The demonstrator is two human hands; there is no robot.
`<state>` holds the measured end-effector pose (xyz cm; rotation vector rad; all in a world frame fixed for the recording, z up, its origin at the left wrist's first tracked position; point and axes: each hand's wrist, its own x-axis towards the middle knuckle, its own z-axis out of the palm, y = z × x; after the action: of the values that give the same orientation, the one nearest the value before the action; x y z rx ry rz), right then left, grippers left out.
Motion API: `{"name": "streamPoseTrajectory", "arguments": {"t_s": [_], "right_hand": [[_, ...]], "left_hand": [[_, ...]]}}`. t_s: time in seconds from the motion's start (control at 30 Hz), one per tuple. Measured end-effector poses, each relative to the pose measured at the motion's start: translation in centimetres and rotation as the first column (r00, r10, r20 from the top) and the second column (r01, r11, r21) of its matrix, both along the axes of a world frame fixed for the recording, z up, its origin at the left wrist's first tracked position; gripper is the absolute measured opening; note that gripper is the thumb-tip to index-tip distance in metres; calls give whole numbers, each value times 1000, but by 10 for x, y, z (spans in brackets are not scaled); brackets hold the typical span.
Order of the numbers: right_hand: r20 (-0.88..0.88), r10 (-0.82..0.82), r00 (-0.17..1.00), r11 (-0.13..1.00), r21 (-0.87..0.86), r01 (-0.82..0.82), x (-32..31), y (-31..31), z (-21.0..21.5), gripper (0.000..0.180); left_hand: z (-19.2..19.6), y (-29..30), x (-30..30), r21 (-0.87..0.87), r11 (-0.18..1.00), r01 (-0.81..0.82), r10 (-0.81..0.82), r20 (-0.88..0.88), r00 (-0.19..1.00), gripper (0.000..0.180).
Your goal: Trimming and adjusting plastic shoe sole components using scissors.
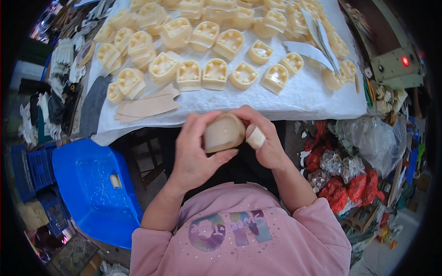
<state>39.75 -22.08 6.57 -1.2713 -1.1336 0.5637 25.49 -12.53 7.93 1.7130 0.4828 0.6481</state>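
Note:
Both hands hold a beige, rounded shoe heel (224, 131) above my lap, just off the table's front edge. My left hand (195, 149) grips its left side, with the thumb along the bottom. My right hand (267, 138) closes on its upper right side. A pale band (255, 137) is wrapped round a digit of the right hand. Beyond the hands, several cream plastic heels (214, 73) with hollow, ribbed faces stand on the white-covered table (239, 103). A stack of tan strips (149, 106) lies near the front left edge.
On the left stands a blue tub (92, 202) with one small beige piece (115, 181) inside. Grey-white curved sheets (313, 50) lie across heels at right. Dark sheet material (94, 110) hangs at the table's left edge. Red and clear plastic bags (343, 184) pile up on the right.

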Motion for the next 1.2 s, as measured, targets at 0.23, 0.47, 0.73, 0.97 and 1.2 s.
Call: {"name": "streamPoseTrajectory", "arguments": {"t_s": [0.23, 0.47, 0.73, 0.97, 1.2], "right_hand": [[-500, 191, 845, 846, -353, -400, 29, 2, 16, 30], [1, 41, 999, 973, -225, -40, 11, -1, 18, 22], [212, -149, 966, 967, -172, 187, -5, -4, 13, 24], [-509, -119, 853, 986, -159, 43, -19, -2, -8, 32], [-3, -178, 984, 977, -123, 176, -40, 6, -3, 53]], "left_hand": [[13, -4, 3, 328, 945, -4, 25, -61, 998, 69], [13, -9, 13, 555, 828, -81, 104, -10, 994, 61], [5, -15, 21, 703, 660, -267, 278, 102, 955, 56], [1, -7, 28, 739, 593, -320, 341, 130, 931, 53], [-1, -7, 19, 733, 620, -279, 409, 2, 913, 57]]}}
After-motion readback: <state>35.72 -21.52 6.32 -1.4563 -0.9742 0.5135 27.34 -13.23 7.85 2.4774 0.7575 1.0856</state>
